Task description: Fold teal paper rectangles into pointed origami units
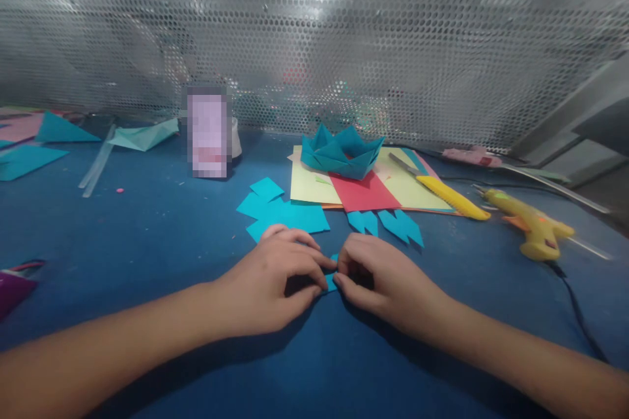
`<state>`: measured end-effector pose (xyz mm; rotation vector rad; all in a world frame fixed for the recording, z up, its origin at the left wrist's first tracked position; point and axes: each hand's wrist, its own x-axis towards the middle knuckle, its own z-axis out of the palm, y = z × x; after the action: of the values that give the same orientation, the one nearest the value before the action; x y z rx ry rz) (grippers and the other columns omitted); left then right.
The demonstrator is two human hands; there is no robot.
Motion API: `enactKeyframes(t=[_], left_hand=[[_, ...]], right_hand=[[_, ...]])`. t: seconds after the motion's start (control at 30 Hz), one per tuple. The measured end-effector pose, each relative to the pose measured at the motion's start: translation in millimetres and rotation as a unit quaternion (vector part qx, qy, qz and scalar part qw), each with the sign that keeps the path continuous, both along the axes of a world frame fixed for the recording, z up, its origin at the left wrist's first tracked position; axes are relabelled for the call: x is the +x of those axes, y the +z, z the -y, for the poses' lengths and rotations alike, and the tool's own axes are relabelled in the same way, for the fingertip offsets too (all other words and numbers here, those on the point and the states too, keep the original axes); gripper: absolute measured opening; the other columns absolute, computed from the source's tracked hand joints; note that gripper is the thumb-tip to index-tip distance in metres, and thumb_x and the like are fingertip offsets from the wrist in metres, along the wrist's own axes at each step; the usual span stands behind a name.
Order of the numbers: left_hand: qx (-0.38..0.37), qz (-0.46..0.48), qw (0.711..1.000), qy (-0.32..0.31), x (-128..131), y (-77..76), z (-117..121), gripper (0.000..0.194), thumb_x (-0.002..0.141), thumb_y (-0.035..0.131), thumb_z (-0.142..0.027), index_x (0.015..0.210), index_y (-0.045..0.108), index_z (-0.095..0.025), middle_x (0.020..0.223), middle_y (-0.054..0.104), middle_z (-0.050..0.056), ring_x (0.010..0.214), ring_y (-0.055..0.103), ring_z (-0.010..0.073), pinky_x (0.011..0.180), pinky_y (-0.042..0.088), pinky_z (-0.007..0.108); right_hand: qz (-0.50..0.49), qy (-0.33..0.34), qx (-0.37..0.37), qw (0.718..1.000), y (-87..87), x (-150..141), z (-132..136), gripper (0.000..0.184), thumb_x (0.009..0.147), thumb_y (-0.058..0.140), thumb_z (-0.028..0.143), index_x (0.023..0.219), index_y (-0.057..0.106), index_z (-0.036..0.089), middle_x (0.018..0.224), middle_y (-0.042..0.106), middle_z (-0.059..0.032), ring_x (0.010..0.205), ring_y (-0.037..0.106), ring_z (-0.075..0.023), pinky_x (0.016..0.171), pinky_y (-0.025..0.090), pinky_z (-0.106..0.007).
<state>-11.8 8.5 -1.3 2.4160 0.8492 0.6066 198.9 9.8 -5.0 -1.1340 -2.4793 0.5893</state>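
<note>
Between my two hands lies a small piece of blue paper (331, 283), mostly covered by my fingers. My left hand (278, 275) pinches its left side with thumb and forefinger, low over the table. From the right, my right hand (381, 275) has its fingertips closed on the same piece. Several flat blue paper pieces (289, 215) lie just beyond my left hand. Pointed blue cut-outs (400, 226) sit beyond my right hand. Behind them a folded blue paper crown shape (343, 150) stands on a stack of coloured paper sheets (312, 183).
A yellow utility knife (452, 196) lies across the stack's right edge. To its right is a yellow glue gun (533, 222) with a black cord. Clear glue sticks (101, 160) and folded papers lie at left. A perforated metal panel (314, 39) closes off the back.
</note>
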Motion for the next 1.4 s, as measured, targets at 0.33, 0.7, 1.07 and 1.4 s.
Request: enactKeyframes(t=[0.33,0.7,1.07,1.4], left_hand=[[0.001,-0.005,1.000,0.012,1.6,-2.8,-0.2,0.004,0.084,0.063,-0.018,0.083,0.064,-0.022,0.100,0.071,0.000,0.098,0.057,0.0220,0.086,0.034,0.041],[0.042,-0.017,0.999,-0.010,0.8,-1.9,2.2,0.011,0.087,0.057,-0.015,0.085,0.066,-0.022,0.109,0.070,0.000,0.104,0.055,0.0222,0.089,0.029,0.042],[0.073,-0.060,0.994,-0.063,-2.6,13.0,6.6,0.019,0.079,0.050,-0.008,0.085,0.064,-0.019,0.111,0.068,0.002,0.105,0.054,0.0229,0.091,0.029,0.044],[0.071,-0.068,0.990,-0.099,-6.4,16.2,1.7,0.015,0.077,0.051,-0.006,0.074,0.058,-0.019,0.113,0.066,-0.002,0.104,0.054,0.0217,0.094,0.029,0.041]], right_hand=[[-0.008,-0.002,-0.008,1.000,-0.4,0.0,-0.4,0.013,0.077,0.055,0.008,0.073,0.049,0.019,0.069,0.050,0.0015,0.063,0.045,-0.0131,0.058,0.033,-0.024],[-0.028,-0.004,-0.034,0.999,1.2,0.7,-1.2,0.013,0.076,0.053,0.007,0.077,0.049,0.019,0.069,0.050,0.0023,0.062,0.045,-0.0123,0.056,0.034,-0.023],[-0.041,0.024,-0.075,0.996,8.8,5.9,-3.0,0.013,0.082,0.049,0.005,0.084,0.053,0.018,0.076,0.054,-0.0005,0.066,0.048,-0.0129,0.060,0.039,-0.023],[-0.062,0.055,-0.069,0.994,8.0,13.5,-5.5,0.020,0.083,0.047,0.001,0.082,0.059,0.017,0.081,0.057,-0.0025,0.074,0.053,-0.0132,0.068,0.042,-0.024]])
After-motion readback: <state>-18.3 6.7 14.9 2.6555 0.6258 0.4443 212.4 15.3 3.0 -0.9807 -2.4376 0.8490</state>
